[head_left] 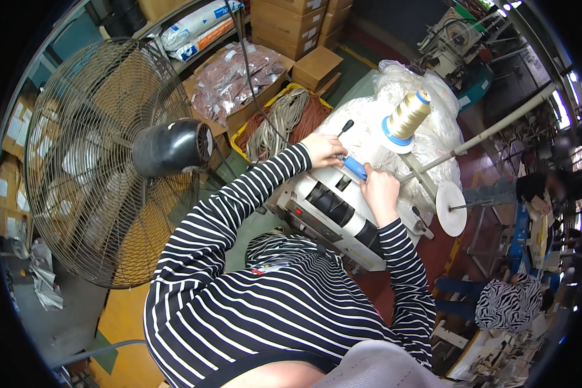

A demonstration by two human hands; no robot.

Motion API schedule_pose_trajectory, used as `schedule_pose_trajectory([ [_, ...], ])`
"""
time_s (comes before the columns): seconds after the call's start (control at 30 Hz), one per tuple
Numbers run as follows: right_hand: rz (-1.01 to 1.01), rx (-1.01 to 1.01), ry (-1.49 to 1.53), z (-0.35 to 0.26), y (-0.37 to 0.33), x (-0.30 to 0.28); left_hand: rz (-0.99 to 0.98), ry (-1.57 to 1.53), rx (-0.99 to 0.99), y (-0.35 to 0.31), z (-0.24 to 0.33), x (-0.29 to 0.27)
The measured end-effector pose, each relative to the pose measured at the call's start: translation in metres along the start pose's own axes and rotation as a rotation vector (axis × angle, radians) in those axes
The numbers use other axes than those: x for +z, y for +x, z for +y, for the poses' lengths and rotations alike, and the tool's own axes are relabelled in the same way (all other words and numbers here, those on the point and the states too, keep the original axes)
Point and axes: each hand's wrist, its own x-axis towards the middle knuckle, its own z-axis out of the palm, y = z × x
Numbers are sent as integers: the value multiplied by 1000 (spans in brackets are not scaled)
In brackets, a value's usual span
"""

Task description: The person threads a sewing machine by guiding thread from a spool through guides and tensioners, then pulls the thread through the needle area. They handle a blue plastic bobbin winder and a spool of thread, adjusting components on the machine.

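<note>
A small blue piece with a rounded, oblong shape [354, 168] lies between my hands, above the top of a white machine [310, 183]. My right hand [380, 191] has its fingers closed at the right end of the blue piece. At its left end is my left hand [324, 150], fingers bent together; what they pinch is too small to tell. A black-knobbed lever [346, 126] rises just beyond my left hand. Dark drum-like parts [330, 204] show in the machine's near side. A cone of gold thread [410, 118] stands beyond my right hand.
A large caged fan [110, 161] stands close at my left. Behind the machine are clear plastic bags [427, 97], a yellow crate of cords [284, 123] and a carton of wrapped items [236, 77]. A white disc [451, 209] sits right. Another person [507, 304] is at far right.
</note>
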Motion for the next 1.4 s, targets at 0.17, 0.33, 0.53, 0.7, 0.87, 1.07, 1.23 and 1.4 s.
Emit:
schedule_pose_trajectory([
  [0.17, -50, -10, -73, -1, 12, 4, 1, 13, 13, 2, -9, 2],
  [0.33, -97, -3, -65, 1, 14, 0, -2, -46, -4, 3, -10, 1],
  [0.53, -129, -28, -55, 3, 15, 2, 59, -101, -8, -1, -11, 2],
  [0.7, 42, -116, 65, 0, 9, -6, 459, -335, -318, 11, -13, 9],
  [0.87, 252, -6, 364, -7, -22, -25, 200, -800, -672, 49, -15, 5],
  [1.07, 418, 207, 616, 0, -80, -26, 284, -333, -947, 57, 9, 9],
  [1.23, 317, 499, 751, 3, -136, -16, 441, -263, -831, 39, 26, 12],
  [1.4, 303, 688, 824, -3, -169, -8, 593, -338, -690, 5, 35, 27],
])
